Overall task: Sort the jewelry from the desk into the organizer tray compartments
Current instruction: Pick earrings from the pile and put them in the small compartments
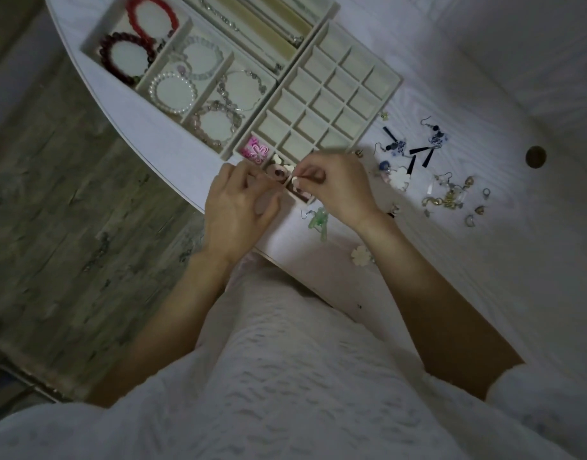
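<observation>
2 hands (239,207), 3 trays (335,104).

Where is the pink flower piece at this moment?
In the head view, the pink flower piece lies in the near-left corner compartment of the grid tray, just beyond the left hand.

Dim, greyish light is falling evenly; corners are darkening. The wide lens is bending the worktop (484,78) edge at upper left. Both hands are blurring slightly.
</observation>
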{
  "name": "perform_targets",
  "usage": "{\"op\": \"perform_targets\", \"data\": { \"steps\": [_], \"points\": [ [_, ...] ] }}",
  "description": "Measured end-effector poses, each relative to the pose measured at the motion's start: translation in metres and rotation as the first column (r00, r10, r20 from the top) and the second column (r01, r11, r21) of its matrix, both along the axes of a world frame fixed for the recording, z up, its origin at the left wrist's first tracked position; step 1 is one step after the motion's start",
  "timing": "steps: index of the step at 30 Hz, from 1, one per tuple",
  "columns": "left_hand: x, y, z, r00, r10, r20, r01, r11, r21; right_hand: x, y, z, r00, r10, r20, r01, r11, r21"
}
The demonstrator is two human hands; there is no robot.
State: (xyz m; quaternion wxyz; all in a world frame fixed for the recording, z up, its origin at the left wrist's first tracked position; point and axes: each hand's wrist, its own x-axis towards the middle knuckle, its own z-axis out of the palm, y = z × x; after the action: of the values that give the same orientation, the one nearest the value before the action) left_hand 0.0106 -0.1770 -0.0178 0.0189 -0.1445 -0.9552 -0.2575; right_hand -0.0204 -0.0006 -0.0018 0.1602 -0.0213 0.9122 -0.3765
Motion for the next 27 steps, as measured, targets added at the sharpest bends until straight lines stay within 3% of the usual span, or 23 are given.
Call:
{"op": "perform_targets", "data": {
  "steps": [3,8,18,27],
  "points": [
    [0.0,-0.004,-0.003,1.0,-0.003,0.006,0.003,1.0,0.01,0.0,-0.001,-0.002,0.997,0.019,-0.07,-0.014,0.998,0.068],
    [0.001,0.0,-0.003,0.997,-0.076,0.001,0.075,0.996,-0.044,0.007,0.012,-0.004,0.979,-0.09,-0.182,0.112,0.987,0.113],
    [-0.008,0.006,0.003,0.981,-0.192,0.021,0.192,0.962,-0.192,0.032,0.009,-0.006,0.942,0.135,-0.306,-0.042,0.955,0.293],
    [-0.01,0.009,0.003,0.952,-0.304,0.016,0.301,0.932,-0.201,0.034,0.01,-0.006,0.942,0.117,-0.315,0.001,0.937,0.349]
  ]
}}
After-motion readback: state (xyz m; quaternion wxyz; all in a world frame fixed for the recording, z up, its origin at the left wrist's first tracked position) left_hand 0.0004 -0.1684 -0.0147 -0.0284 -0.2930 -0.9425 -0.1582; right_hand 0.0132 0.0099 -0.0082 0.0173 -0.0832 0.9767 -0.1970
